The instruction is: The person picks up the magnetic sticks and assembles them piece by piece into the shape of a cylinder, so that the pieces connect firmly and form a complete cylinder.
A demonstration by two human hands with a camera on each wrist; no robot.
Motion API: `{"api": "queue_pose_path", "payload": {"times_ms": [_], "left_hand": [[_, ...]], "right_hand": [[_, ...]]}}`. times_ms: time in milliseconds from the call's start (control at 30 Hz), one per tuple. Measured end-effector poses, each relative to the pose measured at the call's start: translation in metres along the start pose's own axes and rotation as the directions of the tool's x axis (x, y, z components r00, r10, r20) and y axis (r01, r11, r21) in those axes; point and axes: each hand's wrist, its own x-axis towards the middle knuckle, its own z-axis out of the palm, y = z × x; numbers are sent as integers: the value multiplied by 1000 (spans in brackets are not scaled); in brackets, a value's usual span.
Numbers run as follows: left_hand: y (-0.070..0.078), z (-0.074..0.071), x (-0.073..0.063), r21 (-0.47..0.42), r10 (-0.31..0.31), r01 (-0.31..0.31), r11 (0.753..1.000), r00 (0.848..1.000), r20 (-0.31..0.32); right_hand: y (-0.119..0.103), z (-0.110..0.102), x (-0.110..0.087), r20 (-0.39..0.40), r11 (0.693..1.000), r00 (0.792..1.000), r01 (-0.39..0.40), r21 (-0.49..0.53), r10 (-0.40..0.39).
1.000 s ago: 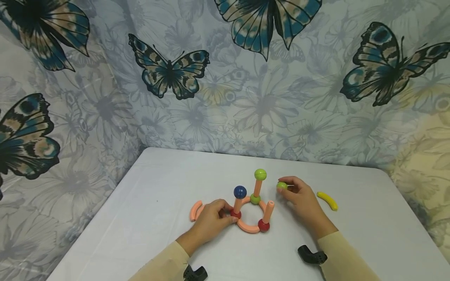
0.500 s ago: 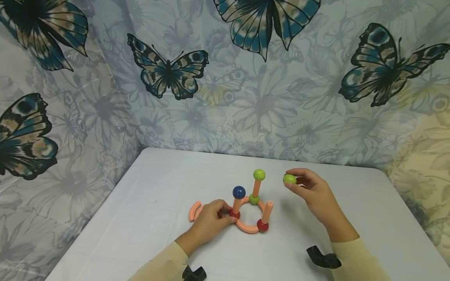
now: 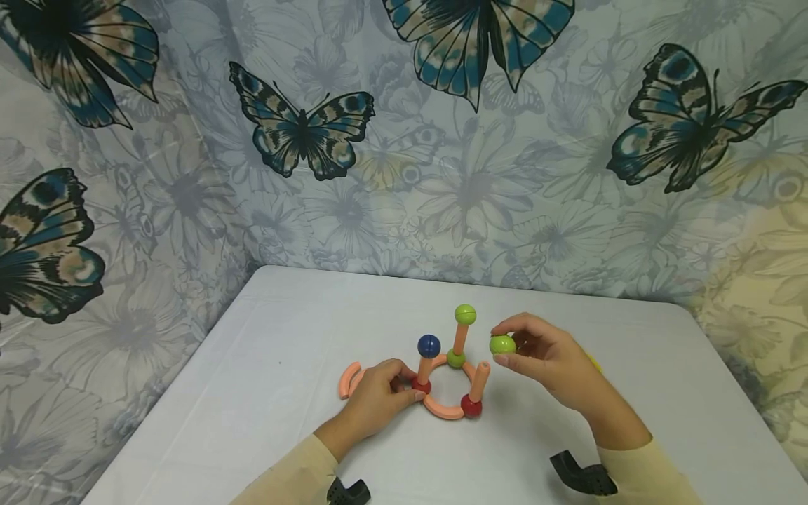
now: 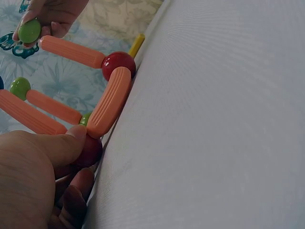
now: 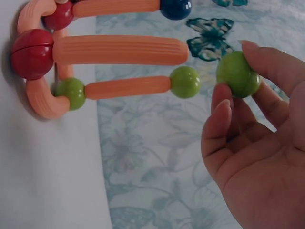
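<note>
A ring of orange curved pieces [image 3: 444, 409] joined by balls lies on the table, with three orange rods standing up from it. My left hand [image 3: 381, 394] pinches the red ball [image 4: 90, 151] at the ring's left corner. The rod above that ball carries a blue ball [image 3: 429, 346]; the rear rod is topped by a green ball [image 3: 465, 314]. From the right red ball [image 3: 470, 405] rises a bare-topped rod [image 5: 121, 50]. My right hand [image 3: 555, 365] pinches a loose green ball [image 3: 502, 344] between thumb and fingers, in the air above and right of that bare top.
Loose orange curved pieces [image 3: 348, 381] lie left of my left hand. A yellow curved piece [image 3: 595, 362] is mostly hidden behind my right wrist. The white table [image 3: 303, 315] ends at a butterfly-patterned backdrop [image 3: 353, 210].
My right hand, holding the green ball, first moved up and right, then back left and down toward the bare rod. My left hand stays on the red ball.
</note>
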Motion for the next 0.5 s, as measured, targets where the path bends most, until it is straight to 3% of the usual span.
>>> {"api": "queue_pose_path", "payload": {"times_ms": [167,500], "left_hand": [[0,0,0,-4,-3,3,1000,1000,2],[0,0,-1,-9,5,-5,1000,1000,0]], "right_hand": [[1,6,0,80,1000,997,17,-3,-17],[5,15,0,112,1000,994,21,-7,-20]]}}
